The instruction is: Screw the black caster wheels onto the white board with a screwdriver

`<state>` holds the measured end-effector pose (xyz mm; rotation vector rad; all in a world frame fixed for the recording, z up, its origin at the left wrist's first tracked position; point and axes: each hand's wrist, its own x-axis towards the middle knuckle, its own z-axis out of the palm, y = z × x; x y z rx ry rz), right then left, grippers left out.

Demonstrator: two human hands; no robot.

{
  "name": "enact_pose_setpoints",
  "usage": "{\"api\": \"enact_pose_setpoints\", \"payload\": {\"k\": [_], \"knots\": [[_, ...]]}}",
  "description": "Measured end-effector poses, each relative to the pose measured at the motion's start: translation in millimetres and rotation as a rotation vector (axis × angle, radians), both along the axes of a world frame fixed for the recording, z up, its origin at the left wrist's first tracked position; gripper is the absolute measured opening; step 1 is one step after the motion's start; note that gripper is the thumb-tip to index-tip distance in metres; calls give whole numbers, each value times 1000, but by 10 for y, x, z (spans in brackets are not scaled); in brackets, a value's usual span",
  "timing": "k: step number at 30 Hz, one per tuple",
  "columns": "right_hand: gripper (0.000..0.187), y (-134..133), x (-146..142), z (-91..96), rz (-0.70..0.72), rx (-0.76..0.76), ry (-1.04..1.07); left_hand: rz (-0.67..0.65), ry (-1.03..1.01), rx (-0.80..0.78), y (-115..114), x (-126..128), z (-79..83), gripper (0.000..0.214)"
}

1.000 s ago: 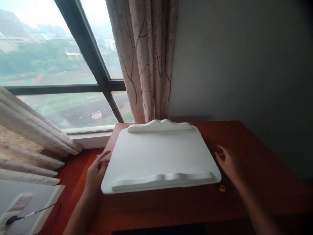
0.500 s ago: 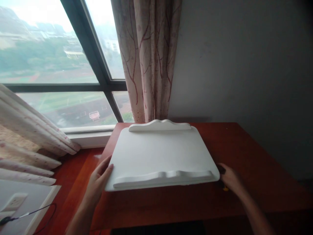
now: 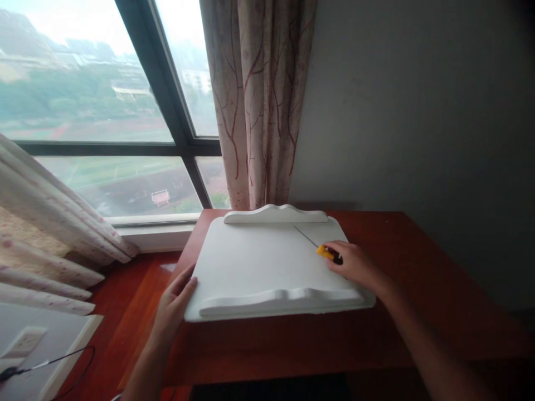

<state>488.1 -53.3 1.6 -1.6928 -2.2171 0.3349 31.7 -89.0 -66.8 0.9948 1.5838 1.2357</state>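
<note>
A white board (image 3: 259, 259) with a wavy raised strip along its far edge and another along its near edge lies on the reddish-brown table. At its left edge is my left hand (image 3: 178, 292), with the thumb on top and the other fingers at the side, partly hidden. My right hand (image 3: 349, 262) is closed around a screwdriver (image 3: 325, 252) with a yellow and black handle, over the right part of the board. Its thin shaft points up and left toward the far strip. Whether the tip touches the board I cannot tell.
The table (image 3: 418, 278) reaches to the right along a grey wall (image 3: 409, 111). Beyond its far edge hangs a patterned curtain (image 3: 263, 111) beside a window (image 3: 100, 100). At lower left is a wall socket (image 3: 25, 342) with a black cable (image 3: 54, 362).
My right hand has moved from the board's right edge up and left over its surface, bringing the screwdriver into clear view. My left hand keeps its place on the left edge.
</note>
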Motion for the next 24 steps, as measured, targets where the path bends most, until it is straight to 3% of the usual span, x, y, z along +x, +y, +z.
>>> {"api": "enact_pose_setpoints", "payload": {"k": [4, 8, 17, 24], "knots": [[35, 188, -421, 100, 126, -88, -143, 5, -28, 1, -2, -15, -30, 83], [31, 282, -564, 77, 142, -93, -175, -1, -54, 7, 27, -62, -117, 86], [32, 290, -582, 40, 145, -98, -180, -12, -60, 1, 25, -93, -156, 83], [40, 257, -428, -14, 62, -72, -48, 0, -92, -10, 42, -94, -185, 87]]}}
